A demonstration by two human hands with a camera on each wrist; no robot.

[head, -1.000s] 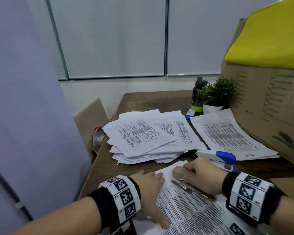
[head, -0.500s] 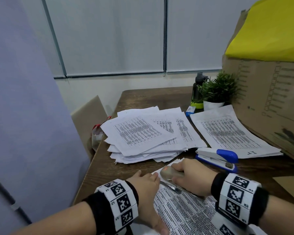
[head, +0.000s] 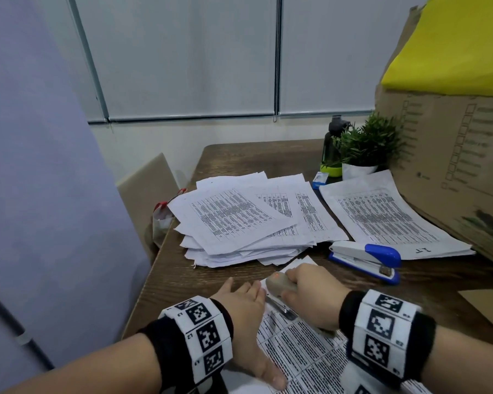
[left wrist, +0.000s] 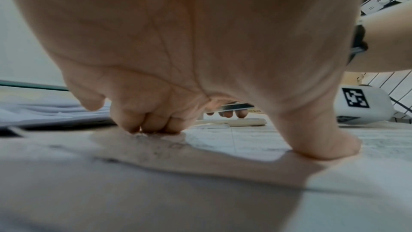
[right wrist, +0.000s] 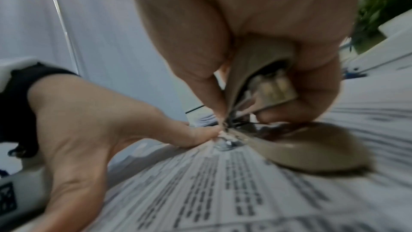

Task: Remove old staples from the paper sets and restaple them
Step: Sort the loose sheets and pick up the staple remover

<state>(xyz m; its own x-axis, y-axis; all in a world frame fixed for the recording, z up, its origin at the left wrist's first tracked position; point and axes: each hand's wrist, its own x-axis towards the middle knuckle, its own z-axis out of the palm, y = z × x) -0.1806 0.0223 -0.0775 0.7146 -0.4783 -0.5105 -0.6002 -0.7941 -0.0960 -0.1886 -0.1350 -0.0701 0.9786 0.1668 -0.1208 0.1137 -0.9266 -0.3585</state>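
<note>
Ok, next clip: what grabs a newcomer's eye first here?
Front and centre, the right hand grips a beige stapler-like tool at the corner of a printed paper set, which the left hand presses flat. Behind lie a messy heap of printed sheets and a blue-and-white stapler.

Soft even light, wrist views seemingly motion-blurred

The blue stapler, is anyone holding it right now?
No, the blue stapler lies alone on the table, while the right hand grips a beige staple remover on the paper set.
</note>
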